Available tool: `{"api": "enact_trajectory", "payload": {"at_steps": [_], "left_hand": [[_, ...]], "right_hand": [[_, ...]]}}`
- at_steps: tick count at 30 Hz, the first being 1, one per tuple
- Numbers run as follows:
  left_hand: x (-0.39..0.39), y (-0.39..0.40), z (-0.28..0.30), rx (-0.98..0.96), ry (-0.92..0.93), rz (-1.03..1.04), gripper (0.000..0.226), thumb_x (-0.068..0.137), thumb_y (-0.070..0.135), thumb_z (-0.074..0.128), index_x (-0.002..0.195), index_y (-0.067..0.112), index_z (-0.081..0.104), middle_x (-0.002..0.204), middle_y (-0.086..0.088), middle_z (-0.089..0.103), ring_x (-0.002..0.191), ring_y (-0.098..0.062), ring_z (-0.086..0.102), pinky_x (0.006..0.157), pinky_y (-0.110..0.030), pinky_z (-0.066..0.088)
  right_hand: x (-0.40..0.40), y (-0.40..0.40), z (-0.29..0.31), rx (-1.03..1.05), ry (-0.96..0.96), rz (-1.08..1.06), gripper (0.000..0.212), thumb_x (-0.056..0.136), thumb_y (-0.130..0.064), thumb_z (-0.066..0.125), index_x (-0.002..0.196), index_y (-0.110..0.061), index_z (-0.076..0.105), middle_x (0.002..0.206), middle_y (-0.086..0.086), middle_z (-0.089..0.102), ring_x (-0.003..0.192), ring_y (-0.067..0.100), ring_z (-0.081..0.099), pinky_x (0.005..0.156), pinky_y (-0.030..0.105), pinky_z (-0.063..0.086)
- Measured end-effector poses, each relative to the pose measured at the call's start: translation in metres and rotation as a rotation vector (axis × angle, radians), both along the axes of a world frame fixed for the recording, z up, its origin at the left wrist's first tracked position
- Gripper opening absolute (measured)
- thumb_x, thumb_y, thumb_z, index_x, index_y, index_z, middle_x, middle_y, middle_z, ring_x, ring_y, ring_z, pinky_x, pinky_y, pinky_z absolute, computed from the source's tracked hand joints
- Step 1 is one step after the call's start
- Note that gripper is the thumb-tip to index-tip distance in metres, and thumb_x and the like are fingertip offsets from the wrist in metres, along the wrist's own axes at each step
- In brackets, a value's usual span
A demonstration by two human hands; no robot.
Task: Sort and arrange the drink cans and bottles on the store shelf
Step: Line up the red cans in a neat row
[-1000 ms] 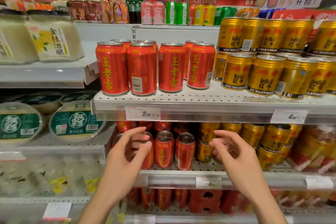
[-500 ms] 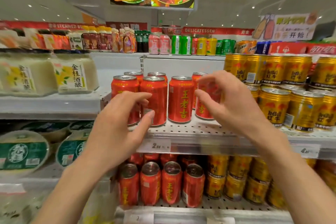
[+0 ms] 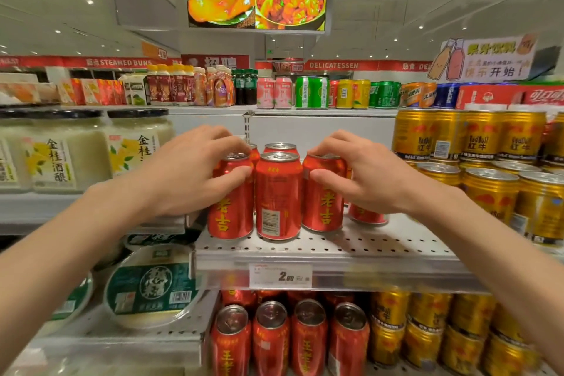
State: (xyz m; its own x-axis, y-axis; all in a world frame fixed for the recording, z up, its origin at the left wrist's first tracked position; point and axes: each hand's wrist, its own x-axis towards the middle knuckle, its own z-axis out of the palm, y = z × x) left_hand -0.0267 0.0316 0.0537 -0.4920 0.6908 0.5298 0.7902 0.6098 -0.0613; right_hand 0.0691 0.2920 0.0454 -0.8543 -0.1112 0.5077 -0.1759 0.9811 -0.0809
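Several red cans with yellow characters stand on the white perforated shelf [image 3: 351, 249]. My left hand [image 3: 189, 174] grips the front left red can [image 3: 230, 210], thumb on its face and fingers over its top. My right hand [image 3: 363, 174] grips the front right red can [image 3: 323, 207] the same way. Between them stands a middle red can [image 3: 278, 197], its barcode side turned outward. Another red can [image 3: 366, 215] shows partly behind my right wrist, and two more tops peek out in the back row.
Gold cans [image 3: 491, 198] are stacked two high to the right. Large white jars [image 3: 61, 156] sit on the left shelf, round green-lidded tubs [image 3: 152, 287] below them. More red cans [image 3: 271, 339] and gold cans fill the lower shelf. A price tag [image 3: 280, 276] hangs on the shelf edge.
Both hands rose from the lower shelf to the middle one and closed on the two outer front red cans. The view tilted upward.
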Motion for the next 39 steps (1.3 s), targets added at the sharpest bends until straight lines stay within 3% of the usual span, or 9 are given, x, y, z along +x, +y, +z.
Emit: {"api": "enact_trajectory", "payload": {"at_steps": [6,11,16,18,22,26,31,36,39], "left_hand": [[-0.015,-0.004,-0.003,0.062,-0.099,-0.097,0.054,0.089,0.069,0.043,0.127,0.034,0.060,0.123,0.013,0.058,0.108,-0.008,0.057,0.088,-0.028,0.044],[-0.023,-0.005,-0.011,0.171,-0.175,-0.154,0.048,0.090,0.065,0.050,0.125,0.033,0.061,0.122,0.014,0.060,0.110,-0.006,0.058,0.093,-0.030,0.047],[-0.026,-0.005,-0.009,0.251,-0.380,-0.172,0.043,0.086,0.057,0.058,0.124,0.038,0.062,0.123,0.019,0.059,0.110,0.001,0.056,0.084,-0.016,0.040],[-0.028,-0.008,-0.006,0.258,-0.482,-0.183,0.049,0.078,0.051,0.056,0.125,0.042,0.062,0.127,0.020,0.058,0.110,0.005,0.055,0.081,-0.015,0.041],[-0.031,-0.012,0.000,0.279,-0.615,-0.215,0.049,0.073,0.048,0.064,0.122,0.045,0.065,0.130,0.021,0.061,0.112,0.001,0.062,0.096,-0.031,0.051],[-0.030,-0.013,0.001,0.296,-0.607,-0.220,0.047,0.072,0.052,0.068,0.119,0.044,0.068,0.128,0.022,0.063,0.112,0.001,0.063,0.101,-0.035,0.051],[-0.031,-0.014,-0.001,0.305,-0.600,-0.206,0.041,0.082,0.051,0.074,0.121,0.044,0.066,0.128,0.020,0.063,0.110,-0.001,0.063,0.098,-0.035,0.052],[-0.029,-0.013,0.000,0.295,-0.571,-0.193,0.049,0.074,0.060,0.068,0.121,0.045,0.065,0.130,0.020,0.062,0.112,-0.001,0.061,0.095,-0.033,0.051],[-0.029,-0.014,0.000,0.299,-0.577,-0.190,0.052,0.071,0.061,0.066,0.120,0.047,0.065,0.129,0.021,0.062,0.111,-0.001,0.062,0.098,-0.037,0.052]], "right_hand": [[0.010,-0.002,0.012,0.022,-0.040,-0.092,0.051,0.087,-0.064,0.053,0.127,-0.033,0.062,0.119,-0.009,0.052,0.103,0.011,0.057,0.090,0.034,0.052],[0.014,-0.004,0.017,0.018,-0.081,-0.107,0.055,0.081,-0.071,0.051,0.121,-0.036,0.061,0.120,-0.013,0.055,0.107,0.009,0.059,0.090,0.031,0.053],[0.019,-0.012,0.029,-0.024,-0.065,-0.057,0.063,0.077,-0.076,0.048,0.128,-0.041,0.059,0.128,-0.019,0.053,0.117,0.003,0.054,0.101,0.035,0.050],[0.017,-0.016,0.036,-0.076,-0.053,-0.005,0.055,0.081,-0.070,0.053,0.131,-0.046,0.056,0.130,-0.024,0.053,0.118,-0.008,0.050,0.101,0.027,0.047],[0.000,-0.034,0.038,-0.104,-0.170,0.094,0.044,0.091,-0.048,0.064,0.133,-0.044,0.055,0.115,-0.039,0.050,0.097,-0.039,0.038,0.077,-0.002,0.040],[-0.011,-0.036,0.029,-0.152,-0.172,0.111,0.032,0.091,-0.044,0.067,0.121,-0.032,0.068,0.114,-0.023,0.067,0.102,-0.011,0.062,0.085,0.016,0.051],[-0.012,-0.038,0.022,-0.087,-0.057,-0.012,0.051,0.075,-0.072,0.060,0.105,-0.031,0.064,0.103,-0.015,0.063,0.095,0.006,0.062,0.082,0.031,0.055],[-0.008,-0.033,0.026,-0.164,-0.163,0.023,0.037,0.086,-0.055,0.066,0.115,-0.032,0.066,0.124,-0.017,0.065,0.111,-0.003,0.060,0.085,0.011,0.044],[-0.010,-0.037,0.023,-0.176,-0.111,0.011,0.043,0.081,-0.061,0.067,0.110,-0.031,0.067,0.113,-0.015,0.067,0.105,0.002,0.062,0.087,0.022,0.051]]}}
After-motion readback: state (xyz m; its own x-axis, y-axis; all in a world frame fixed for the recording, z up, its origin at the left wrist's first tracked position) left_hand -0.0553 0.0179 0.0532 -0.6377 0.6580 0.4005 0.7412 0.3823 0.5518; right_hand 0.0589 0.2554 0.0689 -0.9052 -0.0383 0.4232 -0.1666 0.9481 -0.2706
